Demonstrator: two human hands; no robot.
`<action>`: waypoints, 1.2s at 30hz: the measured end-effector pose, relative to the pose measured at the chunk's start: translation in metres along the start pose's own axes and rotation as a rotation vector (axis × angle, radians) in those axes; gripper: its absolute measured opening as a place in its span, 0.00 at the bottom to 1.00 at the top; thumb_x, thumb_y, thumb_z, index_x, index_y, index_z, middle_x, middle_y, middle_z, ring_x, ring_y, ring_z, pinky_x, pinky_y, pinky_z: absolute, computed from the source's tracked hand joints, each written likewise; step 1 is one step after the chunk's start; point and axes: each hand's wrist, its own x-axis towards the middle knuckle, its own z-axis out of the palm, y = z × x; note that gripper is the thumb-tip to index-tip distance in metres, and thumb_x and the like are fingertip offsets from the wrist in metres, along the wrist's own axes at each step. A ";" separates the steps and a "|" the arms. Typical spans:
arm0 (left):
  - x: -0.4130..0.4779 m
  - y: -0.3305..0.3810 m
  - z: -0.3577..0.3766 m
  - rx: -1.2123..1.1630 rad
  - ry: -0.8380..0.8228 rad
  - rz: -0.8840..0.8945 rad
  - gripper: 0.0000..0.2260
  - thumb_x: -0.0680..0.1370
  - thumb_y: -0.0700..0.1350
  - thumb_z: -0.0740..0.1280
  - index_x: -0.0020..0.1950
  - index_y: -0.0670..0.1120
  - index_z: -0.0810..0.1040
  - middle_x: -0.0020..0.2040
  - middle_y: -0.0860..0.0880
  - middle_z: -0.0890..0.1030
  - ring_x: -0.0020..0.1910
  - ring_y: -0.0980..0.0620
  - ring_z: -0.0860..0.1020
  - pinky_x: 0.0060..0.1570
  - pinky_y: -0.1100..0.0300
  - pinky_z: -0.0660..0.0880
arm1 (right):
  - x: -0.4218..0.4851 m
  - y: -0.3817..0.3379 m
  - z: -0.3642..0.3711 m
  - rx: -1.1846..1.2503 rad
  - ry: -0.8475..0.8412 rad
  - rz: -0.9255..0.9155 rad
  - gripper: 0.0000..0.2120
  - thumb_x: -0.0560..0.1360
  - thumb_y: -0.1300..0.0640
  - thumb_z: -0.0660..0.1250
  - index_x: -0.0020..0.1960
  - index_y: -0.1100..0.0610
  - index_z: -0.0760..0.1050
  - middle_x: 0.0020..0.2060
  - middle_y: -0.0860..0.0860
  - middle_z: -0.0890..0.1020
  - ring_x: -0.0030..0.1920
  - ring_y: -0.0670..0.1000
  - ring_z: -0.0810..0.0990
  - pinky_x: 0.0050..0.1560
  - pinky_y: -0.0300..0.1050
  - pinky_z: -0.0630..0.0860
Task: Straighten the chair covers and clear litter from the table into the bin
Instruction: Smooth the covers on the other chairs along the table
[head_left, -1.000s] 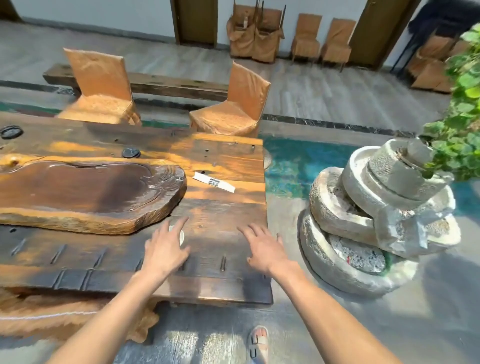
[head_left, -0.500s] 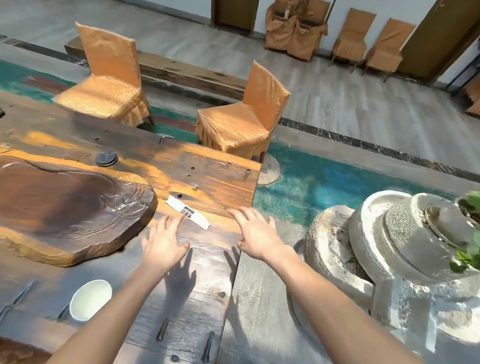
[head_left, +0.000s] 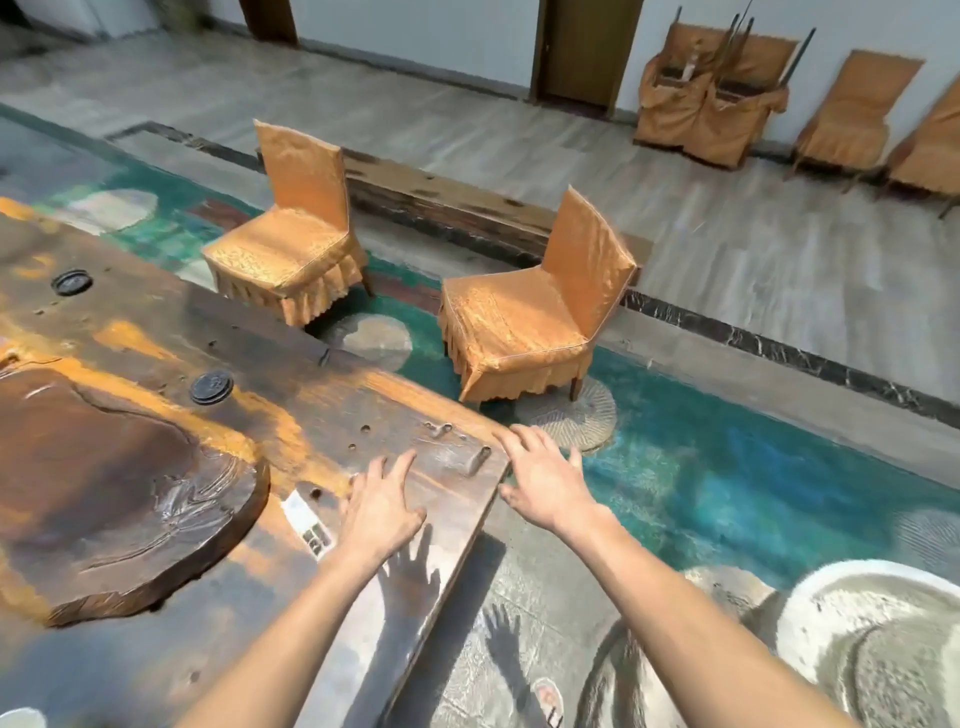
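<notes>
Two chairs in orange covers stand past the far side of the wooden table (head_left: 156, 332): the nearer chair (head_left: 524, 317) beyond the table's corner, the farther chair (head_left: 291, 244) to its left. A white paper wrapper (head_left: 306, 522) lies on the table, just left of my left hand (head_left: 382, 512). That hand hovers over the table with fingers spread and holds nothing. My right hand (head_left: 545, 478) floats open past the table's right edge, pointing toward the nearer chair. No bin is in view.
A thick carved wood slab (head_left: 104, 483) lies on the table at left, with two black round lids (head_left: 210, 387) behind it. Stone millstones (head_left: 857, 644) stand at lower right. A teal painted floor strip, a wooden bench (head_left: 467, 208) and several stacked covered chairs (head_left: 717, 98) lie beyond.
My view has advanced along the table toward the chairs. Both hands moved forward past the wrapper to the table's far corner. The white cup has slipped almost out of view at bottom left.
</notes>
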 end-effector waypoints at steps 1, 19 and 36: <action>0.010 0.018 0.001 0.004 0.000 0.000 0.37 0.73 0.53 0.69 0.80 0.59 0.58 0.78 0.45 0.62 0.75 0.41 0.65 0.71 0.40 0.66 | 0.010 0.018 -0.011 0.000 0.007 -0.006 0.37 0.78 0.49 0.68 0.81 0.46 0.51 0.80 0.48 0.57 0.80 0.54 0.52 0.73 0.74 0.51; 0.314 0.278 0.033 -0.033 -0.036 0.085 0.35 0.74 0.54 0.70 0.79 0.59 0.60 0.78 0.46 0.63 0.73 0.41 0.66 0.68 0.42 0.68 | 0.244 0.287 -0.139 0.033 0.043 0.092 0.37 0.78 0.51 0.68 0.81 0.49 0.52 0.80 0.48 0.57 0.81 0.53 0.51 0.75 0.71 0.52; 0.576 0.461 0.034 -0.138 -0.077 -0.063 0.35 0.73 0.50 0.70 0.79 0.58 0.62 0.78 0.42 0.63 0.71 0.39 0.70 0.65 0.44 0.73 | 0.504 0.483 -0.251 0.026 -0.052 0.050 0.38 0.75 0.54 0.68 0.80 0.47 0.54 0.79 0.48 0.59 0.80 0.52 0.54 0.74 0.70 0.57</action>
